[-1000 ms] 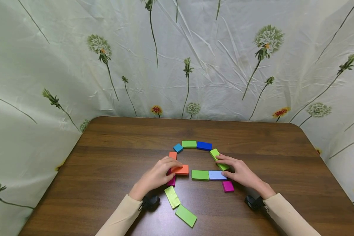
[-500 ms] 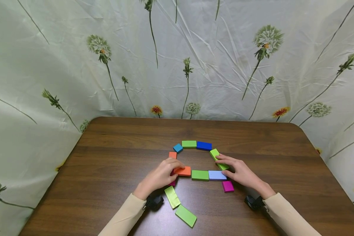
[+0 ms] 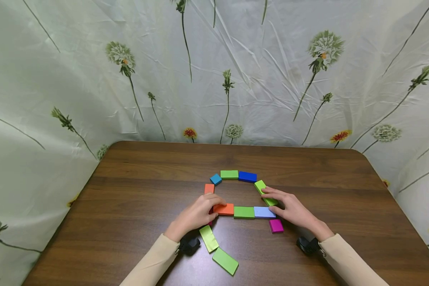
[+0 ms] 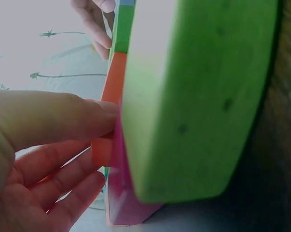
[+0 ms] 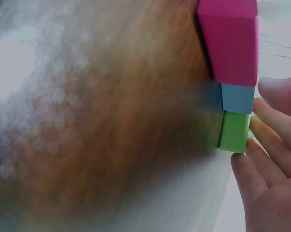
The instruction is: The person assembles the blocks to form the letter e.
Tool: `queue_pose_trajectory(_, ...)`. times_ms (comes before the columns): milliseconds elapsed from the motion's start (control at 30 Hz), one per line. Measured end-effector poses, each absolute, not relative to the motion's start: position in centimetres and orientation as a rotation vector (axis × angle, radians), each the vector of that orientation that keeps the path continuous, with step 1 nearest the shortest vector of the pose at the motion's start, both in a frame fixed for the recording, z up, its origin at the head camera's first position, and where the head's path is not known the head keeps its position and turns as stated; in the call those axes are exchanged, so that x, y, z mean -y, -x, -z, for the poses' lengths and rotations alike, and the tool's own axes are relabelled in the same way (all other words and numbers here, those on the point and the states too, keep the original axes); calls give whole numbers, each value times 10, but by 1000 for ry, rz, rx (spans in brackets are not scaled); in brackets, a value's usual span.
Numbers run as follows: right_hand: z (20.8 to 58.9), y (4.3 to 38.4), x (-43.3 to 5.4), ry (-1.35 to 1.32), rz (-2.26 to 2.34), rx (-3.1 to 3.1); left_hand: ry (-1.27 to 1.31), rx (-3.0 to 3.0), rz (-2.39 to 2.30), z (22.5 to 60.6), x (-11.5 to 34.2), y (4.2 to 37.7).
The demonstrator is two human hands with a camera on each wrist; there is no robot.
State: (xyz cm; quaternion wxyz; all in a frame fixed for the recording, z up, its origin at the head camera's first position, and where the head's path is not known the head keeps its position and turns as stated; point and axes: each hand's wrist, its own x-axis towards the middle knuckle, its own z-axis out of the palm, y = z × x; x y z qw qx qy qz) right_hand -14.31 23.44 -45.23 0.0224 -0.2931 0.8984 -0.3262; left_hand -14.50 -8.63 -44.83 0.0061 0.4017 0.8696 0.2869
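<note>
In the head view my left hand pinches an orange block between thumb and fingers. Its right end meets a green block, which adjoins a light blue block, forming a straight row. A magenta block lies under my left hand, mostly hidden from above. With fairly straight fingers, my right hand rests on a slanted lime block, its thumb touching the light blue block's right end. Just below that thumb lies a small magenta block.
Beyond the row, an arch holds another orange block, a small blue block, a green block and a dark blue block. Nearer, a yellow-green block touches a green block. All lie on a brown wooden table.
My left hand has slid the orange block rightward, closing the gap to the green block. The green and light blue blocks have shifted slightly right. My right hand stays in place.
</note>
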Motion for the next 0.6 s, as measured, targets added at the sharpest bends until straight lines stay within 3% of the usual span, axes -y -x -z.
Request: queue_pose_trajectory(600, 452, 144, -234, 889, 1007, -2781, -1266, -2741, -778, 448, 79, 149)
